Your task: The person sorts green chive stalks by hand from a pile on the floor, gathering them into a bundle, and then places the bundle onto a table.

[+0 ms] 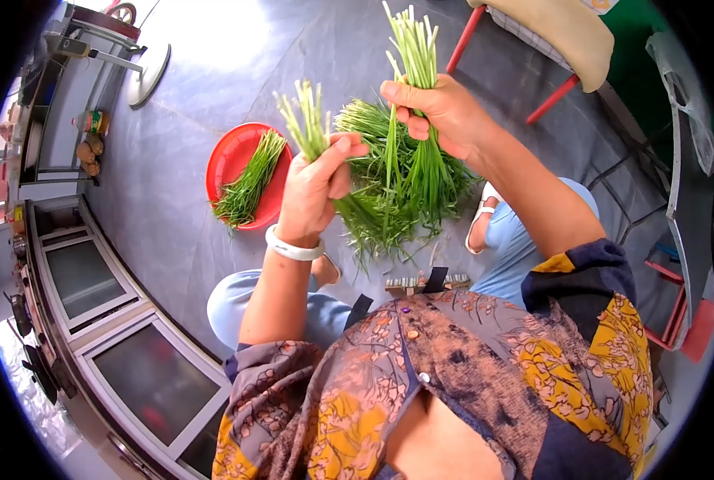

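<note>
My left hand (322, 172) is closed round a bunch of green stalks (305, 120), pale cut ends up, leaves hanging below. A white bangle is on that wrist. Higher and to the right, my right hand (430, 112) grips a second, thicker bunch (417, 48), also with its pale ends up and its long leaves hanging down. Behind and below both hands a loose heap of the same greens (453, 180) lies on the grey floor. To the left, a red round tray (223, 166) holds one bundle of greens (254, 176).
Glass-fronted cabinets (89, 276) line the left side. A round-based stand (150, 76) is at the upper left, near a bottle (95, 122). A red-legged chair (553, 100) with a cloth stands at the upper right. My knees flank the heap.
</note>
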`<action>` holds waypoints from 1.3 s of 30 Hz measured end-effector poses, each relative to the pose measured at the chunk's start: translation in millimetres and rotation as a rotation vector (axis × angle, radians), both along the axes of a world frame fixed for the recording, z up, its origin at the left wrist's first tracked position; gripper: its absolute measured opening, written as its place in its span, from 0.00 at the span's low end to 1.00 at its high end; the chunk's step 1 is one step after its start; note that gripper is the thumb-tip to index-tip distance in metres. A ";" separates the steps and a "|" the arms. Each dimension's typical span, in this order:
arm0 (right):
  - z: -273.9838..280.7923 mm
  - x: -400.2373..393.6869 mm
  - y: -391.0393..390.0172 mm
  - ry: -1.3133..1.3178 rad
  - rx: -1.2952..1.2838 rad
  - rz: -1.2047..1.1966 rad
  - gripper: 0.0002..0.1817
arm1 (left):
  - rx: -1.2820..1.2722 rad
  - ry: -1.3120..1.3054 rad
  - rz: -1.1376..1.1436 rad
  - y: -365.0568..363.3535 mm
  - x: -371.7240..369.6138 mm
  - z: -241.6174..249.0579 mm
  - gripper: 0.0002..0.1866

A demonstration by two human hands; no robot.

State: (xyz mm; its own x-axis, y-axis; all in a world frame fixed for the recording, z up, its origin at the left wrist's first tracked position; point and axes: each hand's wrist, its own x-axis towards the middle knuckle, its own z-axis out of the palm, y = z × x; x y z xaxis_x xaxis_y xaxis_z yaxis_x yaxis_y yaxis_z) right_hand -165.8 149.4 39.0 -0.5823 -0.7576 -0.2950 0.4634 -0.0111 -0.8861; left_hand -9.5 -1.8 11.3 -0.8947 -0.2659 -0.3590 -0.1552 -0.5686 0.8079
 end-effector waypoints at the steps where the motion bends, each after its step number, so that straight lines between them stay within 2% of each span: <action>1: -1.7 2.9 -2.4 0.003 0.011 0.017 0.14 | 0.005 0.006 -0.062 0.5 -1.6 0.0 0.14; 7: -13.4 15.0 -13.0 0.047 0.072 0.063 0.17 | -0.018 -0.007 -0.174 9.4 -5.4 -3.3 0.10; 11: -15.1 15.9 -12.1 0.057 0.088 0.089 0.13 | 0.023 -0.038 0.007 11.3 -4.8 1.1 0.07; 14: -11.4 20.7 -10.7 0.107 0.103 0.156 0.09 | -0.044 0.002 0.026 9.2 -3.6 -4.8 0.07; 20: -17.4 25.0 -10.6 0.186 0.131 0.126 0.07 | -0.455 -0.045 0.071 14.6 -5.8 -5.9 0.07; 23: -17.8 22.7 -10.7 0.384 0.168 0.118 0.06 | -0.568 -0.089 0.058 13.3 -6.3 2.0 0.06; 26: -20.3 20.4 -8.5 0.584 0.118 0.128 0.08 | -0.371 -0.075 0.045 11.5 -6.9 -2.2 0.05; 29: -39.0 20.5 -10.2 0.660 0.119 0.108 0.09 | -0.279 -0.041 0.081 15.4 -7.9 1.1 0.04; 32: -28.7 24.4 -9.5 0.674 0.132 0.074 0.09 | -0.407 -0.051 0.045 14.1 -6.9 1.8 0.04; 33: -26.3 23.1 -8.6 0.651 0.181 0.078 0.07 | -0.395 -0.050 0.034 13.8 -6.4 1.3 0.03; 36: -15.2 17.0 -6.2 0.699 0.248 0.017 0.07 | -0.384 -0.062 0.012 16.1 -3.5 3.5 0.03; 39: -19.5 7.2 -6.0 0.740 0.261 -0.077 0.08 | -0.250 -0.094 0.004 13.8 -1.1 6.8 0.04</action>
